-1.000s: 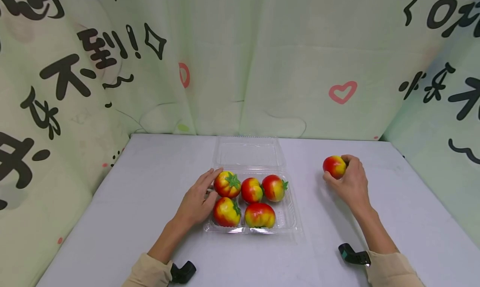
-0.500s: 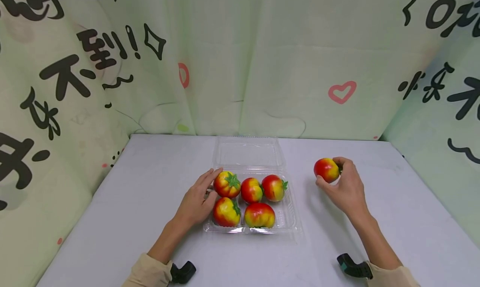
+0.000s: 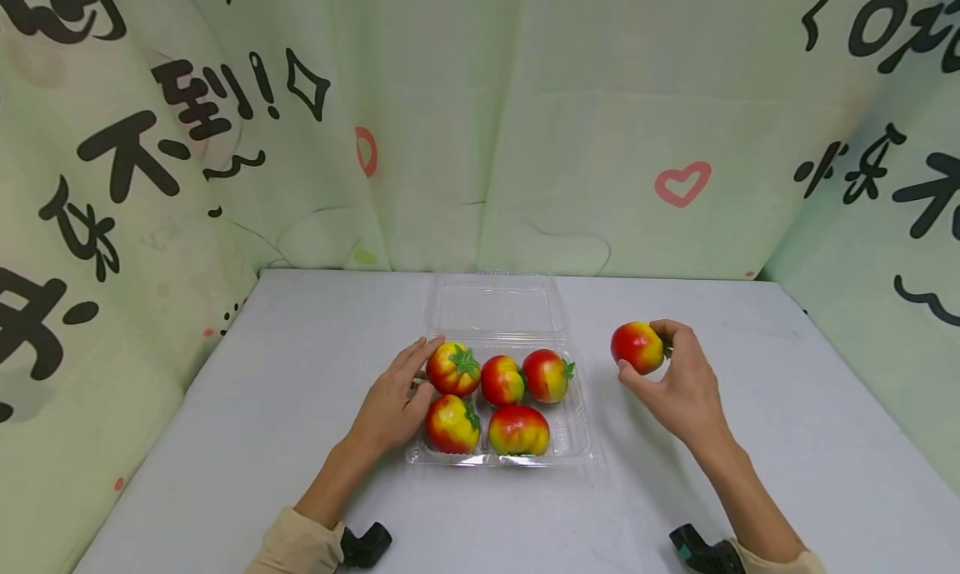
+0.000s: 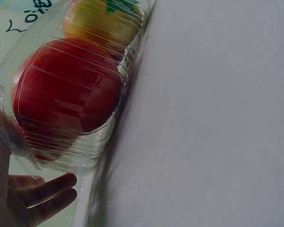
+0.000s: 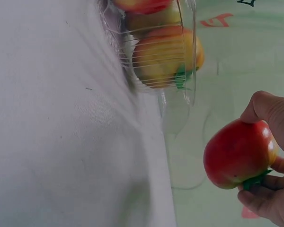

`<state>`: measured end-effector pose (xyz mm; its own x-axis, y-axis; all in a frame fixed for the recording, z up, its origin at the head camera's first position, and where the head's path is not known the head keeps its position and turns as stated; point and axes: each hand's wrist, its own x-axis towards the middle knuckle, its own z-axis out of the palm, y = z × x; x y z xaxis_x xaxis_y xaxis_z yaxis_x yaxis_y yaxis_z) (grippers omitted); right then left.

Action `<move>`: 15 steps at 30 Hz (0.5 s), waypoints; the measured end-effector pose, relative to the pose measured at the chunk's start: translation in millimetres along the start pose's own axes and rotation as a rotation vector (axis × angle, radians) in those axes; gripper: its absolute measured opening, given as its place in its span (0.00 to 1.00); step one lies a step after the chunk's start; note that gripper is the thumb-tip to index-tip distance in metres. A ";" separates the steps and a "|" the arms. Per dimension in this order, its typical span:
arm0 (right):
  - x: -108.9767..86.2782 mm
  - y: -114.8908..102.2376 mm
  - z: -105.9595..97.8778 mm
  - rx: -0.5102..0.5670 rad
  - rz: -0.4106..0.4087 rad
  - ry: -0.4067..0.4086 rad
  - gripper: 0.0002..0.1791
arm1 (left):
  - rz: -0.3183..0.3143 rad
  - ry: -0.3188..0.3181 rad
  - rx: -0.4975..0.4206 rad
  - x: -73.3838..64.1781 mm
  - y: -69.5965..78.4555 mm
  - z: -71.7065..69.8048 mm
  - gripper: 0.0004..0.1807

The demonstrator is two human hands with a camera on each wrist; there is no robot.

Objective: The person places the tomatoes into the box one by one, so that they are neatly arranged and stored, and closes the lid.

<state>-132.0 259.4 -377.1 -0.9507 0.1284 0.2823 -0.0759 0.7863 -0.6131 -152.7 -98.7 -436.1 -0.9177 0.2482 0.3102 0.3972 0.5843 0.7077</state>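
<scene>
My right hand [image 3: 681, 391] pinches a red and yellow tomato-like fruit [image 3: 634, 346] between thumb and fingers, above the table right of a clear plastic box. In the right wrist view the held fruit [image 5: 236, 153] shows its green leafy top near the fingertips. The clear box [image 3: 576, 441] stands mid-table with several similar fruits in it, among them a large one [image 3: 519, 430] at the front. Along the box's left side rests my left hand [image 3: 393, 403], its fingers extended beside the rear-left fruit [image 3: 453, 368]. Two fingers [image 4: 49, 189] reach past the box wall in the left wrist view.
The box's hinged lid [image 3: 495, 305] lies open toward the back of the white-covered table [image 3: 300, 349]. Green printed curtains [image 3: 600, 99] enclose the table's back and sides. Each wrist wears a black strap device, such as the left one [image 3: 366, 546].
My right hand has carried the held fruit leftward and slightly nearer, toward the box. The left hand and the fruits in the box have stayed in place.
</scene>
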 end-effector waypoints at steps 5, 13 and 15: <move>-4.7 -6.4 0.0 0.007 -0.023 -0.006 0.43 | -0.001 -0.002 0.000 0.0 -0.1 0.3 0.33; -13.5 -18.2 0.6 0.025 -0.062 -0.019 0.41 | 0.008 0.006 -0.002 -0.3 -0.5 0.3 0.33; -16.0 -21.1 1.1 0.031 -0.073 -0.018 0.41 | 0.009 0.007 -0.007 -0.1 -0.4 0.2 0.33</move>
<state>-115.5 240.1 -369.4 -0.9474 0.0606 0.3142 -0.1543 0.7738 -0.6144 -152.7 -98.8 -436.6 -0.9140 0.2481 0.3211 0.4057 0.5769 0.7090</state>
